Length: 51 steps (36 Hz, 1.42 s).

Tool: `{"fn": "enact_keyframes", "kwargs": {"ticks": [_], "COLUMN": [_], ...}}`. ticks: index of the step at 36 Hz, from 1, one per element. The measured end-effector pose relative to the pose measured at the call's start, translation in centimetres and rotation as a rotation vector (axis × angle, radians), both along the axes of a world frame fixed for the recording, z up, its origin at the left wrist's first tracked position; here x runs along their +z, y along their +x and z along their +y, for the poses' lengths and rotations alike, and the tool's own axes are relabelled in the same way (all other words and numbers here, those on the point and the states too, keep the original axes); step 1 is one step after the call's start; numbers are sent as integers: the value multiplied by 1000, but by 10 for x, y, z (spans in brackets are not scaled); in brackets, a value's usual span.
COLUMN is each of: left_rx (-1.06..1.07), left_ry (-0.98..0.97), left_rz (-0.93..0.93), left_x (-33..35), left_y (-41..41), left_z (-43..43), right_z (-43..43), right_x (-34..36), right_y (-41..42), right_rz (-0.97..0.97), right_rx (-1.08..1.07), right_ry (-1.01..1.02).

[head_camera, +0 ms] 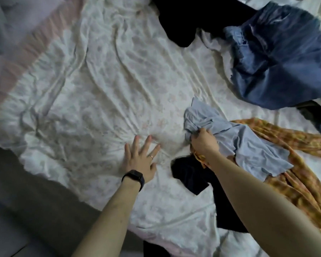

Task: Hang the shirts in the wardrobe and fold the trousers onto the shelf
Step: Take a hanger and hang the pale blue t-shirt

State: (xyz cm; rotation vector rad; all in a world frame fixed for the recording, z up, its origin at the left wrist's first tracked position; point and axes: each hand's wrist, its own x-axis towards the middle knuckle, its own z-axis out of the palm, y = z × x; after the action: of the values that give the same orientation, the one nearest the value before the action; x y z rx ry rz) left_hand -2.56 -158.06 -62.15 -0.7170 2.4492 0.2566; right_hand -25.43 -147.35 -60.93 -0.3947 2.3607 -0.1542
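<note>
while the left hand [140, 157] rests flat on the wrinkled white bed sheet [93, 86] with its fingers straight and spread, the right hand [203, 140] is curled into a bunched fold of the light blue shirt [252, 145], gripping the cloth at its crumpled end. the shirt lies in a heap on the right side of the bed, draped partly over an orange checked garment [295, 186] that stretches out beneath it toward the lower right. a dark navy garment [188, 176] lies under the right wrist and forearm, touching the orange cloth. further up the bed, well apart from both hands, a pair of blue jeans [278, 58] is piled at the upper right, and just beside them a black garment [183, 21] lies at the top edge. the left wrist bears a black band [133, 178], and a thin ring [151, 156] sits on one finger of that hand.
</note>
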Motion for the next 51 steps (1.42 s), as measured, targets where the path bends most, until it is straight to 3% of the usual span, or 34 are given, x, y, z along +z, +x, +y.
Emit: {"fn": "enact_keyframes", "kwargs": {"ticks": [4,11,15,22,26,31,37,42,46,51], "left_rx": [0,71,304,193,91,192,247,463,613,869], "left_ry": [18,212,509,510,437,97,-158,-266,-343,-316], "left_rz": [-19,-110,187,615,669,835,799,844,826,920], "left_x": [-4,26,81,220,284,352,422,470,494,501], "left_y": [1,-13,-35,-66,-63,-32,31,92,153,240], "left_z": [-6,-15,-18,30,62,100,139,172,194,215], "right_z": [-2,27,55,95,111,127,152,152,161,175], "right_x": [-10,40,95,218,284,346,383,401,415,427], "right_y": [8,26,28,41,45,57,97,143,178,200], "right_rz": [47,119,139,176,192,268,561,662,526,567], "right_rx": [-49,-78,-36,218,306,433,748,865,924,949], "right_ry": [10,-242,-403,-602,-721,-835,-730,-784,-783,-834]}}
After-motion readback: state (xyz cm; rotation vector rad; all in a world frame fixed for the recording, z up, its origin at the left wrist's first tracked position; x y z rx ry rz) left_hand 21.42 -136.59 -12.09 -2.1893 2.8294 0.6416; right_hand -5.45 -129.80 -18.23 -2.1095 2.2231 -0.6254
